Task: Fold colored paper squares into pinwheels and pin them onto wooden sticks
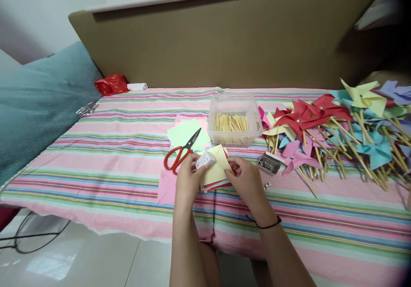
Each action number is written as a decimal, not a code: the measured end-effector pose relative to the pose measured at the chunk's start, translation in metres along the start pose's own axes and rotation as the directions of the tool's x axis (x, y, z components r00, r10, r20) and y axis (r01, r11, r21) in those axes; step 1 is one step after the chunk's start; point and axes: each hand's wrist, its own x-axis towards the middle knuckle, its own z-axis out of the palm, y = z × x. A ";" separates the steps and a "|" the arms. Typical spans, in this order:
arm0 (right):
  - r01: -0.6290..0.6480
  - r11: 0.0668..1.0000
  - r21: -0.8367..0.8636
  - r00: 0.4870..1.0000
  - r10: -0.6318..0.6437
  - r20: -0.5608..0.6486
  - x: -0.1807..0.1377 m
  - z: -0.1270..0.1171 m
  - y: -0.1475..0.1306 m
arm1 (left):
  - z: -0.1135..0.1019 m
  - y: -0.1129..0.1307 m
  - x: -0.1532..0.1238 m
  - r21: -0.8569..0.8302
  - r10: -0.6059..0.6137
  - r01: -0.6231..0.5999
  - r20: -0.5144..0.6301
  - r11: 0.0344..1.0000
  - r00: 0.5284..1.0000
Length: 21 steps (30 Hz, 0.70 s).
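My left hand (pixel 189 176) is closed, thumb and fingers around a small white printed box (pixel 205 160). The box rests over a stack of paper squares (pixel 215 169), pale yellow on top with red sheets beneath. On the stack's right edge my right hand (pixel 244 173) pinches the paper between thumb and fingers. Red-handled scissors (pixel 183 151) lie left of the stack, across light green paper sheets (pixel 178 133). Below the scissors is a pink paper square (pixel 167 187), partly covered by my left hand.
A clear plastic box (pixel 236 105) of short wooden sticks stands behind the stack. To the right are a small open box (pixel 269 163) of metal pins and many-coloured paper pinwheels (pixel 308 118) on sticks. A red plastic bag (pixel 111 84) lies at the back left.
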 end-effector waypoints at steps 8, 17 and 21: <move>-0.009 1.000 -0.007 0.997 0.010 0.078 0.000 0.002 -0.005 | -0.008 0.003 -0.003 -0.164 -0.008 -0.011 -0.114 0.986 0.993; -0.105 0.992 0.072 0.990 0.098 0.099 -0.003 -0.005 -0.007 | -0.011 0.002 -0.002 -0.171 -0.033 0.013 -0.112 0.985 0.993; -0.178 0.971 0.161 0.979 0.159 0.123 -0.002 -0.007 -0.002 | -0.010 0.005 -0.003 -0.118 -0.049 0.038 -0.093 0.992 0.994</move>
